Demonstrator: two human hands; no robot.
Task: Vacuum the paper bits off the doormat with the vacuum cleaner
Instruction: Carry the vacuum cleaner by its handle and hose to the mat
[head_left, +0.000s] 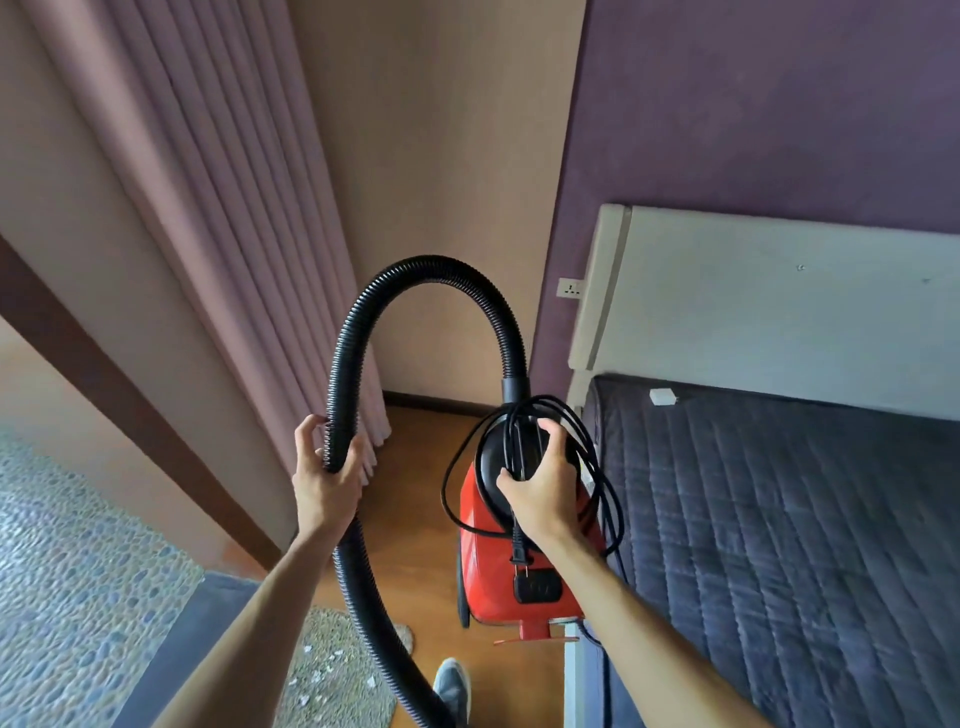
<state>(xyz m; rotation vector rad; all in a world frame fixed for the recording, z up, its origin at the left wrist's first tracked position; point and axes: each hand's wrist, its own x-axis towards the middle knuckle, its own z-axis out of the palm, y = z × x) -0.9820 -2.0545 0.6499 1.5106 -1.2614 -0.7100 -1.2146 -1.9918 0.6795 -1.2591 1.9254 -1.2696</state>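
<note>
Here we hold the red vacuum cleaner (483, 566) up. Our right hand (540, 493) clasps its top handle together with the coiled cord (519, 543), likely so the loops don't trail. Our left hand (324, 478) grips the hose (431, 267), steadying it. The doormat (322, 696), strewn with paper bits (371, 680), lies below beside our shoe (452, 686). We can read no brand or label.

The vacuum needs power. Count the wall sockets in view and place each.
1. The white wall socket is on the purple wall, left of the white headboard. Others may hide behind the grey quilted bed or pink curtain.
</note>
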